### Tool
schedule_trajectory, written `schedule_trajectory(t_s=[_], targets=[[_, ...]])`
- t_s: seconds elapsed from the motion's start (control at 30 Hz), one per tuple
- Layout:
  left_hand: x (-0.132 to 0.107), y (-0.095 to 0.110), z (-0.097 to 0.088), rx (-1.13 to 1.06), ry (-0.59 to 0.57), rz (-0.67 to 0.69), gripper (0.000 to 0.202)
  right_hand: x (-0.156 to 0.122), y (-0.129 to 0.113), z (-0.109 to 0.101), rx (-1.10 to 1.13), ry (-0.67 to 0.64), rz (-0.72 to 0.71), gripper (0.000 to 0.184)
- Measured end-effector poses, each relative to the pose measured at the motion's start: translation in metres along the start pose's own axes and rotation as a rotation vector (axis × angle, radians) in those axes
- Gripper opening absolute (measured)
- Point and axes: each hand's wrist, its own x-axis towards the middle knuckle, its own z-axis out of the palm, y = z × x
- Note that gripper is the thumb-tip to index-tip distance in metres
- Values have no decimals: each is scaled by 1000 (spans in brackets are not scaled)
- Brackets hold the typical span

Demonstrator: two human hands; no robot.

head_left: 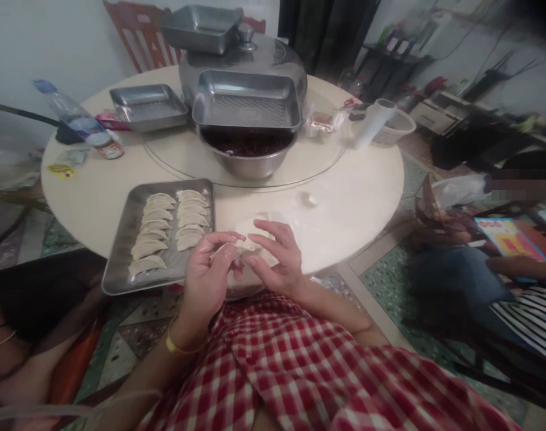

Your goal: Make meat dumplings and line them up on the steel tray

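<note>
My left hand (208, 272) and my right hand (275, 257) meet over the near edge of the round table (354, 197). Between them is a pale dumpling (246, 244), its dough edge pinched by the fingers of both hands. The left fingers curl round it; the right thumb and forefinger press on its rim. Just left of my hands lies a metal tray (120, 263) with two rows of several folded dumplings (167, 230). Beyond my hands stands a steel bowl (248, 164) of dark filling.
Empty metal trays (149, 106) stand at the back, one resting on the bowl, others on a lidded pot (273, 57). A plastic bottle (75, 120) lies at left, a white basket (396, 129) at right. Another person sits at right with a coloured book (510, 236).
</note>
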Motion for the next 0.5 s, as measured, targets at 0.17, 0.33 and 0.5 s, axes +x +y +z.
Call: schedule_trajectory(t_s=[0.17, 0.33, 0.5], targets=[[-3, -6, 0, 23, -8, -2, 25, -6, 2, 7, -39, -8, 25, 16], [-5, -7, -5, 32, 4, 5, 22, -10, 2, 7, -112, 64, -96, 21], [-10, -3, -13, 68, -51, -32, 19, -9, 1, 8, -4, -108, 17, 57]])
